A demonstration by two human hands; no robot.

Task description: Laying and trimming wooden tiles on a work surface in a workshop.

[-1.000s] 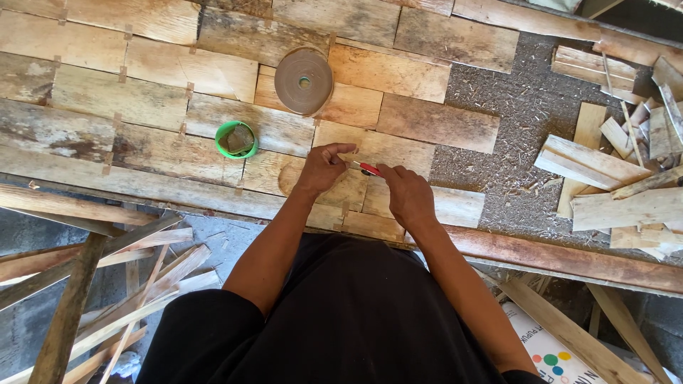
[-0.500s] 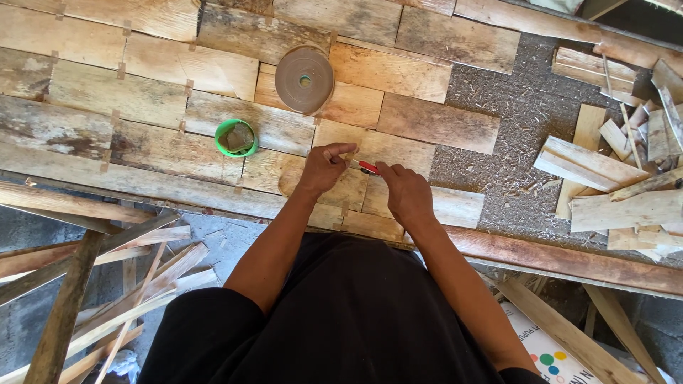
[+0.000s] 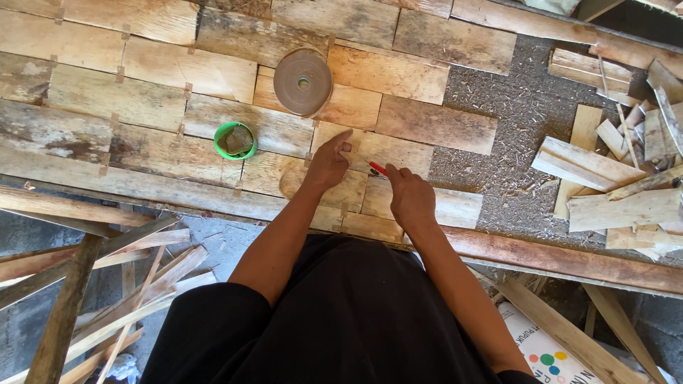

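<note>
My left hand [image 3: 329, 165] presses flat on a patchwork of thin wood veneer pieces [image 3: 149, 71], index finger stretched toward a seam. My right hand [image 3: 410, 197] rests just to its right, fingers closed around a small red-handled tool [image 3: 377, 168] whose tip points at the same seam. A brown roll of paper tape [image 3: 303, 82] lies flat on the veneer beyond my left hand. A small green bowl [image 3: 235, 140] sits to the left of that hand. Short tape strips bridge many seams.
Loose offcuts of wood [image 3: 612, 171] are piled at the right on a rough grey surface [image 3: 512, 107]. A wooden rail [image 3: 569, 259] runs along the bench's near edge. Long wood slats [image 3: 92, 284] lean below at the left. A white printed sack [image 3: 541, 348] lies at lower right.
My left index finger has stretched out along the seam. My right hand has shifted slightly with the red tool. The roll and bowl have not moved.
</note>
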